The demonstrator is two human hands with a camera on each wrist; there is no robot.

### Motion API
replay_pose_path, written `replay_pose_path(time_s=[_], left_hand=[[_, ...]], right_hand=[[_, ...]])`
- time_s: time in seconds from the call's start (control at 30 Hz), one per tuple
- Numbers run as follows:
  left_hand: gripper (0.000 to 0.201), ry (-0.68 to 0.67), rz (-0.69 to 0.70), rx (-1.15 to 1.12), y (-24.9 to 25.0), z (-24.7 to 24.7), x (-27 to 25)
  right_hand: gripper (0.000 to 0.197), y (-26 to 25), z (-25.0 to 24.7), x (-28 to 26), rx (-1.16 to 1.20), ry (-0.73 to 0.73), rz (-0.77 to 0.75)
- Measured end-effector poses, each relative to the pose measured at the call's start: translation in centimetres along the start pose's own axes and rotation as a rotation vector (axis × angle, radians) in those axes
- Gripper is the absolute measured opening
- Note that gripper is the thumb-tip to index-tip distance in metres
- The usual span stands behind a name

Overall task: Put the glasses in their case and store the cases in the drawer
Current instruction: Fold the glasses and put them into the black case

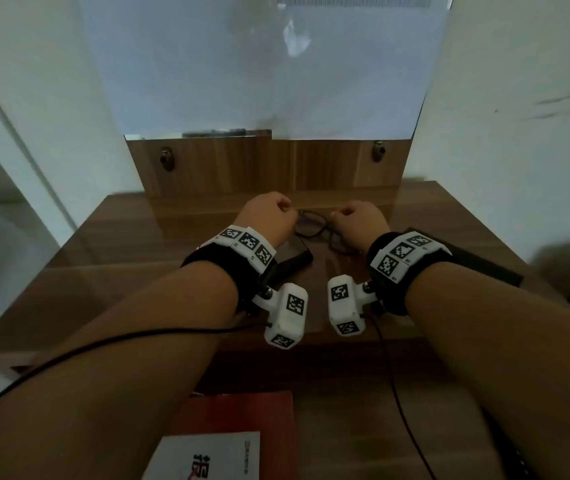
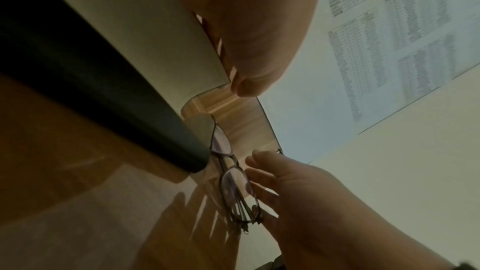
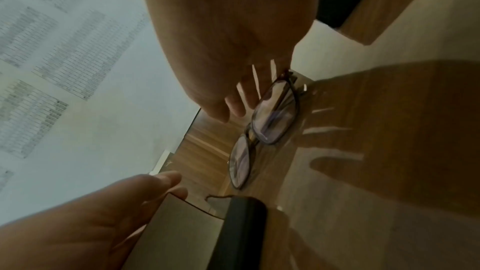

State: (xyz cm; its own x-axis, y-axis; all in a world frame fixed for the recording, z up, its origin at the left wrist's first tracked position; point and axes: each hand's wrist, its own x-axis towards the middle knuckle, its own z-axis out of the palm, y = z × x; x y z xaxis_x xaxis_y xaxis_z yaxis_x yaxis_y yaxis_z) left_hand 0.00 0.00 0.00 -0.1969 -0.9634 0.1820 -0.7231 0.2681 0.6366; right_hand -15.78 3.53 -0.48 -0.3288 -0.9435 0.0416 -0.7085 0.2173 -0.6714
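Observation:
Dark thin-rimmed glasses (image 1: 311, 227) lie on the glass-topped wooden desk (image 1: 138, 237), between my two hands. My left hand (image 1: 269, 216) is curled at their left end, and in the left wrist view its thumb (image 2: 244, 87) pinches the opened temple arm. At the right end my right hand (image 1: 359, 220) holds the frame by the hinge, with its fingers (image 3: 246, 93) against the rim of the glasses (image 3: 275, 114). A black case (image 1: 294, 258) lies just under my left wrist, next to the glasses (image 2: 235, 184). A second black case (image 1: 477, 261) lies by my right wrist.
A wooden back panel with two metal knobs (image 1: 167, 159) rises behind the desk, and a printed sheet (image 1: 269, 71) hangs above it. A red booklet (image 1: 235, 420) and a white paper (image 1: 207, 459) lie near the front edge. White walls close in both sides.

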Motion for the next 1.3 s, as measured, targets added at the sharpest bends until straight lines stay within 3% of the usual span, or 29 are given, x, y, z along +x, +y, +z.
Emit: replay_pose_path(time_s=[0.23,0.37,0.77,0.9,1.0,1.13,1.3], left_hand=[[0.034,-0.033,-0.031,0.083,-0.1,-0.2,0.1],[0.035,-0.006,-0.030,0.101,-0.1,-0.3,-0.2],[0.035,-0.039,-0.053,0.108,-0.1,-0.5,-0.5],[0.039,-0.069,-0.074,0.120,-0.1,-0.9,-0.5],[0.042,-0.106,-0.092,0.168,-0.4,-1.5,-0.7],[0.043,-0.179,-0.122,0.256,-0.7,-2.6,-0.8],[0.043,-0.268,-0.166,0.378,-1.5,-4.2,-1.2]], right_hand=[[0.029,0.4,0.6,0.5,0.010,-0.050,0.056],[0.015,0.3,0.8,0.7,-0.009,-0.048,0.067],[0.028,0.1,1.2,0.1,-0.014,-0.063,0.119],[0.009,0.2,1.0,0.0,0.000,-0.072,0.119],[0.023,0.3,0.7,0.0,0.027,-0.071,0.119],[0.033,0.1,0.2,-0.6,0.066,-0.041,0.086],[0.017,-0.3,-0.3,-1.4,0.039,0.043,-0.047]])
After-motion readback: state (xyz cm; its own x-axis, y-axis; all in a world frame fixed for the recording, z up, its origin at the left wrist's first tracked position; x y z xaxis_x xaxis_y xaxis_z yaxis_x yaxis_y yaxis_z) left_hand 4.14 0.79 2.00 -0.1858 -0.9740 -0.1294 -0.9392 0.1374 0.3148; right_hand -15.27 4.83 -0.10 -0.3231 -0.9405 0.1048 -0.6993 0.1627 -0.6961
